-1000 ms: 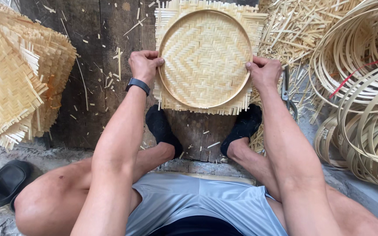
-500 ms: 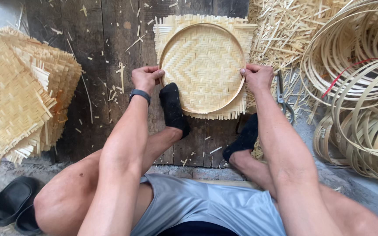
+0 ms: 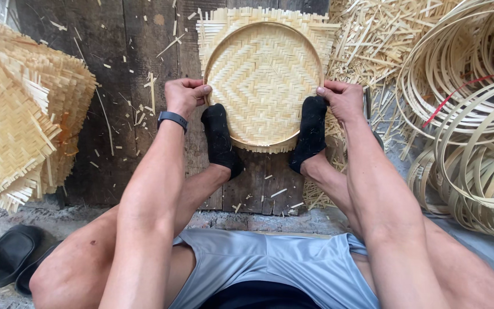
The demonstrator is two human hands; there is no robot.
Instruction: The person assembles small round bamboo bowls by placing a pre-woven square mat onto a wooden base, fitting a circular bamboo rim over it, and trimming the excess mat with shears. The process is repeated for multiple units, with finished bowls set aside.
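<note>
A: Woven tray (image 3: 263,86) flat on the wooden boards (image 3: 127,63), left hand (image 3: 183,94) and right hand (image 3: 343,98) with fingers clamped on its hoop.

B: Both socked feet (image 3: 219,137) pin the near edge, likely steadying it.

Woven tray (image 3: 263,80) top edge cut off by the frame, its lower rim hidden under two black socks (image 3: 219,137), stack of woven mats (image 3: 18,109) cropped at left, coiled bamboo hoops (image 3: 470,114) running off right, black sandals (image 3: 7,257) partly out of frame
</note>
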